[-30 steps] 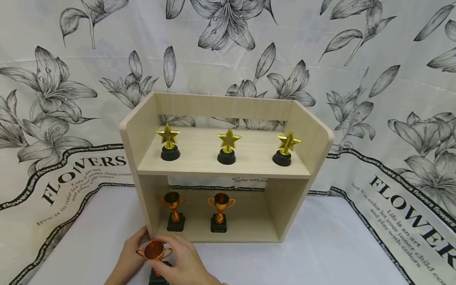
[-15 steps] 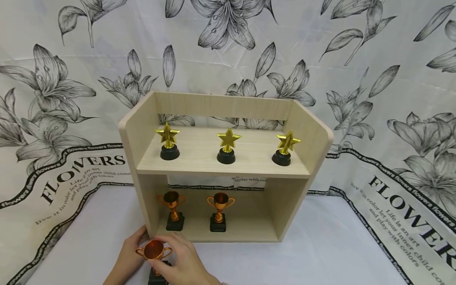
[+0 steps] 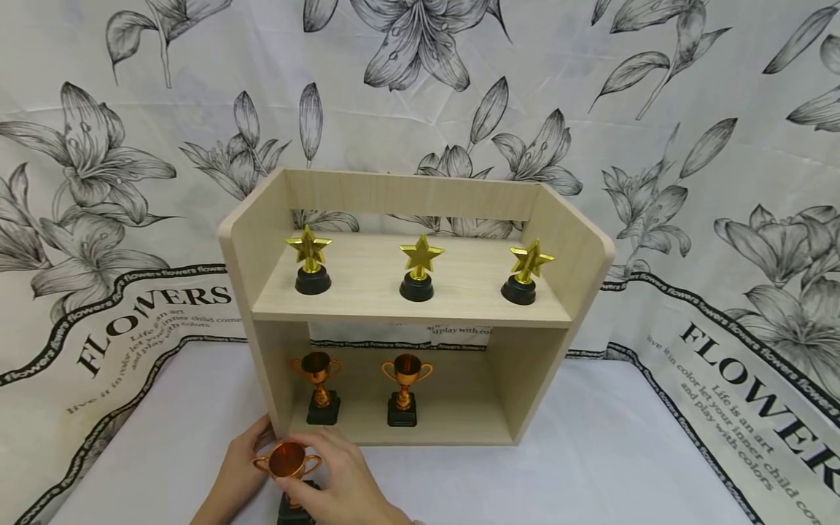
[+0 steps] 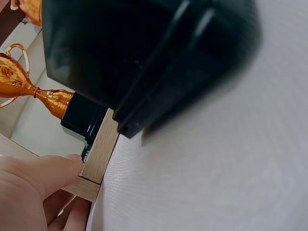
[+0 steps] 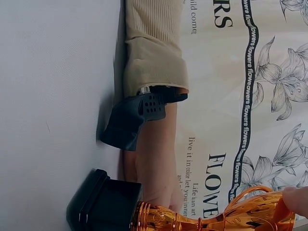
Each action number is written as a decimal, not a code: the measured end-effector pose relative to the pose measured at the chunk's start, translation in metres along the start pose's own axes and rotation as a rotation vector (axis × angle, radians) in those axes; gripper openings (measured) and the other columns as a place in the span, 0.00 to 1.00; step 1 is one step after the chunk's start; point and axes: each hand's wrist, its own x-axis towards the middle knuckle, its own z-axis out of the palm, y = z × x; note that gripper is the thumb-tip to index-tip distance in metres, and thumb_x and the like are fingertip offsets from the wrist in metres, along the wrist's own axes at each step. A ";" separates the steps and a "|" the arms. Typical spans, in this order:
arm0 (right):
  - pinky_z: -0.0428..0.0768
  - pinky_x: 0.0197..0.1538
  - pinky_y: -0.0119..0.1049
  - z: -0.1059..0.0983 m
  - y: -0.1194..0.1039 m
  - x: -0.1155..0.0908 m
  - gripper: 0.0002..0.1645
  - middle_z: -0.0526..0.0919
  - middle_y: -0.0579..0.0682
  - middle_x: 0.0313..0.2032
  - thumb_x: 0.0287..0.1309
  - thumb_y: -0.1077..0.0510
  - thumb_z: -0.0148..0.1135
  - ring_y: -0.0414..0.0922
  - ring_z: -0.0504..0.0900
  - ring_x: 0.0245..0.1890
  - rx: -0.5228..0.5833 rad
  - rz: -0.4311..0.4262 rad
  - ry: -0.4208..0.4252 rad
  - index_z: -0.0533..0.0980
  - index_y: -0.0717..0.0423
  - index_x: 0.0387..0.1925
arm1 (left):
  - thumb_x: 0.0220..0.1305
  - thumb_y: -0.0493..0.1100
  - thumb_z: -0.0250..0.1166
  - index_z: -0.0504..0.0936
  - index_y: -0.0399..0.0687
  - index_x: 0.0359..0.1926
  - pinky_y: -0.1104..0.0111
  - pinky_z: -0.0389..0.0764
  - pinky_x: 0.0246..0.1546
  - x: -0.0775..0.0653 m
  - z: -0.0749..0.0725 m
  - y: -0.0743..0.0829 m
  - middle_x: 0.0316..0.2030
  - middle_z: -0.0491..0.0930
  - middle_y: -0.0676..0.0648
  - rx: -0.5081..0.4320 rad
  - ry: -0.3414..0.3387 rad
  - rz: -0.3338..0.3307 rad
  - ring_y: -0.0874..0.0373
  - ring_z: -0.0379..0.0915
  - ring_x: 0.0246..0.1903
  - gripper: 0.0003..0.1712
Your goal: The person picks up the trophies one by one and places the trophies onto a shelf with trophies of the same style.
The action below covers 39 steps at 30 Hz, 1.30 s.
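My right hand (image 3: 344, 477) pinches a copper-coloured trophy cup (image 3: 286, 461) by its bowl between thumb and fingers. The cup is upright in front of the wooden shelf (image 3: 459, 401), near its lower left corner. Its black square base (image 5: 115, 202) shows close over the white cloth in the right wrist view. My left hand (image 3: 239, 467) grips the shelf's lower left front corner. In the left wrist view its thumb (image 4: 60, 171) lies on the inner side of the board, with the fingers outside. Two like cups, one left (image 3: 323, 390) and one in the middle (image 3: 403, 390), stand on the bottom shelf.
Three gold star trophies, left (image 3: 313, 262), middle (image 3: 420, 266) and right (image 3: 523, 270), stand in a row on the upper shelf. A white cloth (image 3: 623, 437) covers the table. Behind the shelf hangs a flower-printed curtain (image 3: 420, 124).
The trophy cup in my right hand has shifted very slightly to the right. My left hand stays on the shelf corner, and the standing trophies have kept their places.
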 end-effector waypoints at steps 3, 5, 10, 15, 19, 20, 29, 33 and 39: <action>0.73 0.47 0.19 -0.002 0.000 0.000 0.25 0.79 0.43 0.48 0.58 0.53 0.64 0.33 0.76 0.47 0.006 -0.003 0.002 0.72 0.51 0.57 | 0.49 0.32 0.69 0.71 0.31 0.58 0.81 0.71 0.45 0.000 0.000 0.002 0.47 0.80 0.34 0.017 -0.008 -0.024 0.62 0.77 0.44 0.33; 0.73 0.47 0.19 -0.003 0.001 -0.001 0.25 0.79 0.43 0.48 0.58 0.54 0.64 0.33 0.76 0.47 0.014 0.002 0.002 0.72 0.51 0.57 | 0.51 0.33 0.68 0.71 0.31 0.59 0.76 0.74 0.46 0.001 -0.001 0.004 0.48 0.79 0.35 0.037 -0.011 -0.045 0.58 0.78 0.44 0.32; 0.75 0.47 0.22 -0.007 0.002 -0.002 0.25 0.80 0.43 0.48 0.57 0.55 0.65 0.33 0.77 0.47 0.007 0.002 0.011 0.72 0.52 0.56 | 0.55 0.36 0.66 0.70 0.33 0.61 0.70 0.75 0.47 0.002 0.000 0.004 0.51 0.78 0.36 0.054 -0.027 -0.091 0.52 0.78 0.46 0.31; 0.75 0.47 0.23 -0.010 0.003 -0.004 0.25 0.80 0.43 0.48 0.57 0.54 0.65 0.33 0.77 0.47 0.003 0.019 0.013 0.72 0.51 0.56 | 0.57 0.39 0.66 0.70 0.35 0.61 0.72 0.74 0.47 0.002 0.000 0.005 0.52 0.77 0.36 0.058 -0.031 -0.122 0.49 0.78 0.48 0.32; 0.75 0.46 0.22 -0.013 0.004 -0.005 0.24 0.80 0.43 0.47 0.57 0.54 0.65 0.33 0.77 0.46 -0.003 0.038 0.021 0.73 0.51 0.56 | 0.57 0.42 0.67 0.70 0.35 0.62 0.68 0.74 0.49 0.003 0.000 0.006 0.53 0.77 0.35 0.059 -0.037 -0.140 0.47 0.77 0.49 0.33; 0.75 0.46 0.22 -0.014 0.004 -0.006 0.24 0.80 0.43 0.47 0.57 0.54 0.65 0.33 0.77 0.46 -0.003 0.041 0.023 0.73 0.51 0.56 | 0.57 0.44 0.67 0.70 0.36 0.62 0.67 0.74 0.49 0.003 0.000 0.007 0.53 0.76 0.36 0.056 -0.040 -0.146 0.47 0.77 0.49 0.33; 0.76 0.46 0.26 -0.022 0.005 -0.010 0.25 0.80 0.42 0.47 0.60 0.52 0.62 0.33 0.76 0.46 0.039 0.100 -0.020 0.71 0.50 0.58 | 0.58 0.50 0.67 0.69 0.37 0.62 0.65 0.74 0.51 0.003 0.000 0.006 0.53 0.76 0.36 0.059 -0.051 -0.159 0.48 0.77 0.50 0.35; 0.78 0.48 0.31 -0.027 0.006 -0.012 0.26 0.79 0.40 0.48 0.61 0.50 0.60 0.33 0.76 0.48 0.083 0.164 -0.046 0.70 0.48 0.59 | 0.58 0.47 0.67 0.70 0.37 0.61 0.75 0.73 0.48 0.002 0.001 0.005 0.52 0.77 0.37 0.045 -0.039 -0.132 0.54 0.77 0.48 0.33; 0.77 0.50 0.36 -0.035 0.004 -0.013 0.27 0.78 0.40 0.50 0.61 0.46 0.60 0.36 0.76 0.50 0.097 0.246 -0.054 0.70 0.46 0.60 | 0.58 0.45 0.68 0.71 0.36 0.61 0.79 0.72 0.46 0.002 0.001 0.005 0.52 0.77 0.36 0.022 -0.040 -0.128 0.56 0.77 0.47 0.32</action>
